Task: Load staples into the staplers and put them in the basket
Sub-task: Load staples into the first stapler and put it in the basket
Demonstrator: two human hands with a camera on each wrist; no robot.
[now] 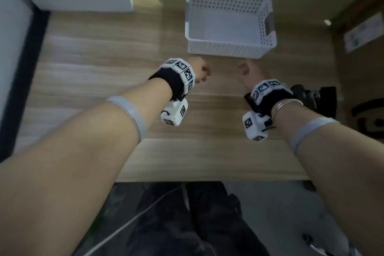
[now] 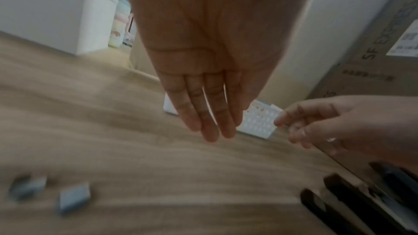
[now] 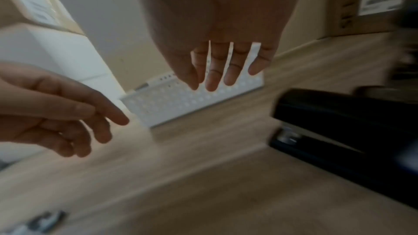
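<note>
**Both hands empty, before the first stapler is taken**

Left hand [image 2: 203, 78] and right hand [image 3: 217, 45] hover with fingers released, grasping nothing. Black staplers [image 3: 348, 131] lie right of the right fingers; the basket [image 1: 228, 47] stands beyond both fingertips. Judged next: grasp a stapler.

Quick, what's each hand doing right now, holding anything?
Left hand: open, fingers straight, holding nothing.
Right hand: open, fingers spread, holding nothing; the black stapler lies untouched on the table beside it.
</note>
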